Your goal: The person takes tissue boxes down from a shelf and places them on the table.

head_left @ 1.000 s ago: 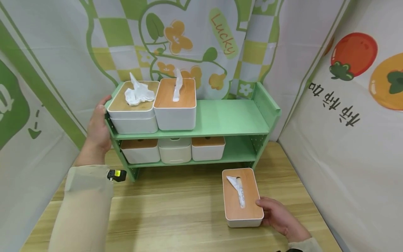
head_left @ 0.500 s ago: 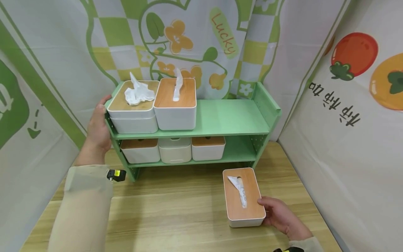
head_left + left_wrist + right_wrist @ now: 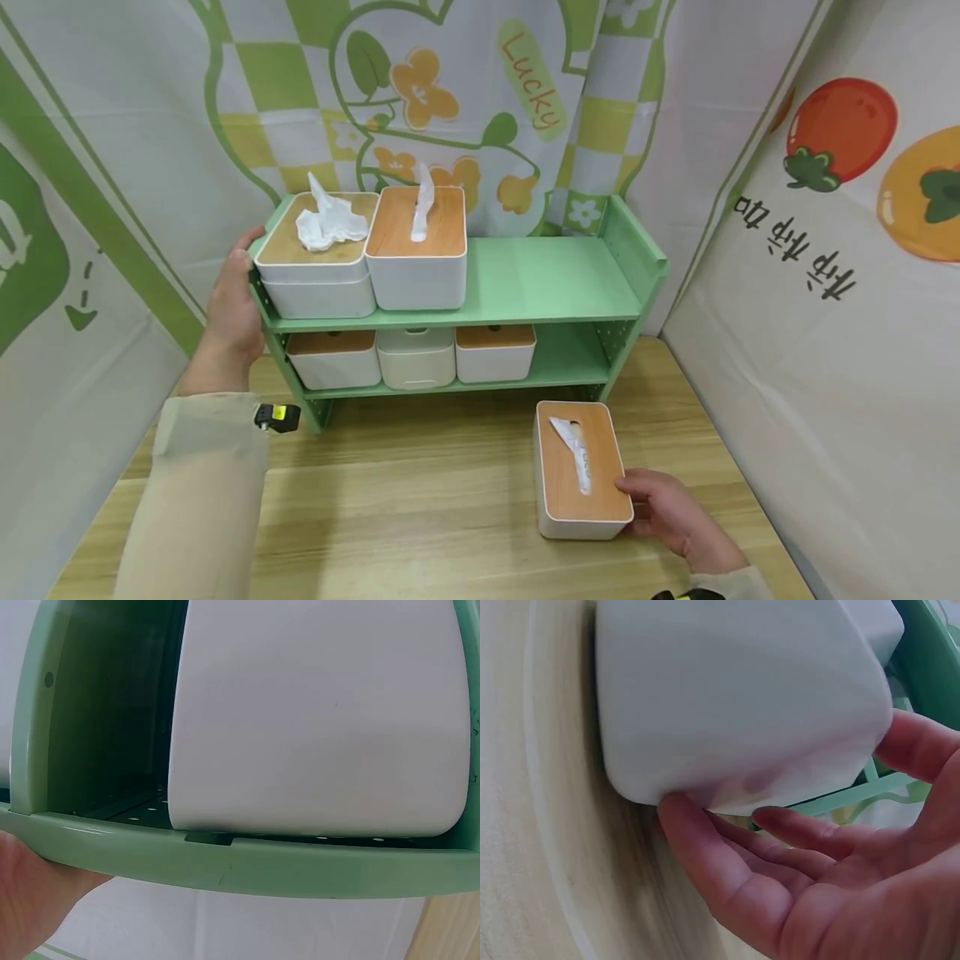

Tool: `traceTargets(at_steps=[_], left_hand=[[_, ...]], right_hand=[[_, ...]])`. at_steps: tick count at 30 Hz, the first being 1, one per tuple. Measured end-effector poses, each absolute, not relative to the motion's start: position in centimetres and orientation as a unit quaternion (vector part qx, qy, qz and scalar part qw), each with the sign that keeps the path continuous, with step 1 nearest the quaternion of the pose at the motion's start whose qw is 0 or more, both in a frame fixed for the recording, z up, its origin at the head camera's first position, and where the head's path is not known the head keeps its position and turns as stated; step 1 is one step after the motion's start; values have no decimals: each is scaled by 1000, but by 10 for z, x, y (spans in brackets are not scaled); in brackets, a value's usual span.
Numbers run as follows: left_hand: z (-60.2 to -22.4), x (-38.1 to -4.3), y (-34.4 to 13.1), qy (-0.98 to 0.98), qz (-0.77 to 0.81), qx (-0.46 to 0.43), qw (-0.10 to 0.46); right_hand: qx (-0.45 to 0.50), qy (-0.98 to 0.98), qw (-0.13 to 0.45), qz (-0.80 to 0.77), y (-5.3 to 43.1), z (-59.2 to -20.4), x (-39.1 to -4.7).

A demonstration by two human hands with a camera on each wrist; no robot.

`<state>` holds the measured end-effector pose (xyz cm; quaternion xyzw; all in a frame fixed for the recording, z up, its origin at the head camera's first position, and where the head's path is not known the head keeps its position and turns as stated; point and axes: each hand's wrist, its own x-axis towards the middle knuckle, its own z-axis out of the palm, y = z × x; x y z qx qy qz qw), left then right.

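Note:
My left hand (image 3: 234, 308) grips the left side panel of a green two-tier shelf (image 3: 555, 275); in the left wrist view the hand (image 3: 34, 896) is partly hidden behind the panel. On the wooden table in front of the shelf is a white tissue box (image 3: 583, 467) with a wood-look lid and a tissue poking from its slot. My right hand (image 3: 675, 517) holds that box at its near right side, thumb at the lid's edge. In the right wrist view, curled fingers (image 3: 697, 832) touch the white wall low down.
On the top tier, two tissue boxes with tissues showing, a left one (image 3: 315, 287) and a right one (image 3: 417, 279), stand side by side. Below them sit two wood-lidded boxes (image 3: 337, 367) (image 3: 495, 362) flanking a cream box (image 3: 417, 367). Printed curtains (image 3: 757, 400) enclose the table (image 3: 405, 492).
The tissue box at my right hand has shifted slightly right and tipped, so more of its left wall shows. My right hand moved a little with it; the left hand stayed put.

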<state>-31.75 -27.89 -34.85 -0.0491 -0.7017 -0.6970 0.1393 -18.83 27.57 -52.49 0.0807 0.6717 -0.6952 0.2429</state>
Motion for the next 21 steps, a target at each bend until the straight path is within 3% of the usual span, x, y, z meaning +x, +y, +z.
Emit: traceTargets(at_steps=[5, 10, 21], left_hand=[[-348, -317, -279, -703, -695, -47, 143], [-348, -317, -278, -703, -695, -44, 142], [-349, -318, -278, -696, -701, -56, 145]], right_hand=[[68, 724, 217, -651, 272, -521, -189], [53, 824, 141, -547, 260, -509, -188], [-90, 964, 0, -250, 225, -486, -177]])
